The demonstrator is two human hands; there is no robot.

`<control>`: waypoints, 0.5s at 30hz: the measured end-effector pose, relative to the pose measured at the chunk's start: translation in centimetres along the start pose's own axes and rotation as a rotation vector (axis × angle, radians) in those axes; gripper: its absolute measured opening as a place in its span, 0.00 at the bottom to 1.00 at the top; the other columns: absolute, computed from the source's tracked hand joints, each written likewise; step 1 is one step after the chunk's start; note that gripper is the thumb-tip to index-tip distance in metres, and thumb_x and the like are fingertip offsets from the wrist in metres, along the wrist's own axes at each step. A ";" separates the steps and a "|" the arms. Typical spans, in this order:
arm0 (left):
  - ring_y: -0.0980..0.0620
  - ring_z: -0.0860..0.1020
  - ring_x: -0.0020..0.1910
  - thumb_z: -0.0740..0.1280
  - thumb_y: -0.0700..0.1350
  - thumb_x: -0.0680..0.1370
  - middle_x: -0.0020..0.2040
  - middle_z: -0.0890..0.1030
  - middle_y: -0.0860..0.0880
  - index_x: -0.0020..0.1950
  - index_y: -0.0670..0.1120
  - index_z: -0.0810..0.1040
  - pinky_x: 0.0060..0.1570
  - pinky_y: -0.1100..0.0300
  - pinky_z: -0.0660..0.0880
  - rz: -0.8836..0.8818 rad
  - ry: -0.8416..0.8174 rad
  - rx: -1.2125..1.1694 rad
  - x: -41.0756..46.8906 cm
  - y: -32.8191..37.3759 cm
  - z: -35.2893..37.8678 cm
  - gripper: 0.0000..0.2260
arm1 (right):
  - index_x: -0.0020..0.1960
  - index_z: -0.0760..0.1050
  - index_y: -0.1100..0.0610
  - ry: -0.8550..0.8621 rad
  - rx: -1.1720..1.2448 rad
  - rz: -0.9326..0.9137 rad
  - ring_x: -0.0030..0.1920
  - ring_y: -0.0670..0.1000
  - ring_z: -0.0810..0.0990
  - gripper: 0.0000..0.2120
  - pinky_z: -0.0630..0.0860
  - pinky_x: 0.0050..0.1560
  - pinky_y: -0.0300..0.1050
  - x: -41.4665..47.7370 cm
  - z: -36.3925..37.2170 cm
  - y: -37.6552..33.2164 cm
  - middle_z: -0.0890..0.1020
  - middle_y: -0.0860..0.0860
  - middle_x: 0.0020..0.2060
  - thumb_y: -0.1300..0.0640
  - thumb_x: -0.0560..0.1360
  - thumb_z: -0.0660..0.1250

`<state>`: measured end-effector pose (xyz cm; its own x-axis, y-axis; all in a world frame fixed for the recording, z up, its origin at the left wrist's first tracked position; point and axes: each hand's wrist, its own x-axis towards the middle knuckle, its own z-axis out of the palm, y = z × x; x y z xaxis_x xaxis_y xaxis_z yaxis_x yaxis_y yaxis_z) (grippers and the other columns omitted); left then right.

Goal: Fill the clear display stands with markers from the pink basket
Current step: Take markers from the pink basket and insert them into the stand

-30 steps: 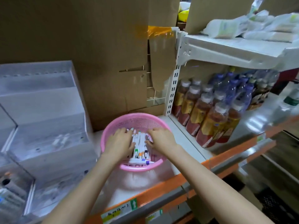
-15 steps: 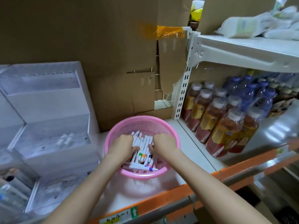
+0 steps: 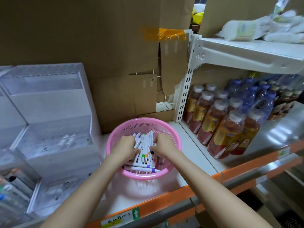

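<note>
A round pink basket sits on the white shelf and holds several white markers with coloured caps. Both my hands are inside it. My left hand curls its fingers round the left side of a bundle of markers, and my right hand curls round the bundle's right side. Two markers with purple caps lie crosswise at the basket's near side. The clear stepped display stands stand to the left of the basket, with a few markers in the nearest lower tier.
Brown cardboard lines the back of the shelf. Rows of bottled drinks fill the shelf to the right, past a white slotted upright. An orange shelf edge with labels runs along the front. White packets lie on the upper shelf.
My hands have drawn closer together around the markers, fingers curling in to gather them into a bundle. The camera has shifted slightly to the left.
</note>
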<state>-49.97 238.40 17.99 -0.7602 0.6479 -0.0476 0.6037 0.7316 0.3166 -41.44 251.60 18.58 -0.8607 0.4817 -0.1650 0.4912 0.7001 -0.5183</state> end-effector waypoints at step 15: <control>0.47 0.79 0.50 0.67 0.39 0.75 0.53 0.81 0.46 0.68 0.46 0.71 0.44 0.58 0.72 0.187 0.260 -0.197 -0.5 -0.4 -0.2 0.21 | 0.73 0.62 0.47 0.193 0.365 -0.228 0.41 0.52 0.79 0.35 0.79 0.43 0.52 -0.9 0.3 -0.3 0.76 0.46 0.40 0.68 0.71 0.70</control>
<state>-49.88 237.78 18.07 -0.6916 0.6730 0.2622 0.6997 0.5344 0.4742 -40.88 250.80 18.67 -0.8833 0.4509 0.1285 0.1836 0.5848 -0.7901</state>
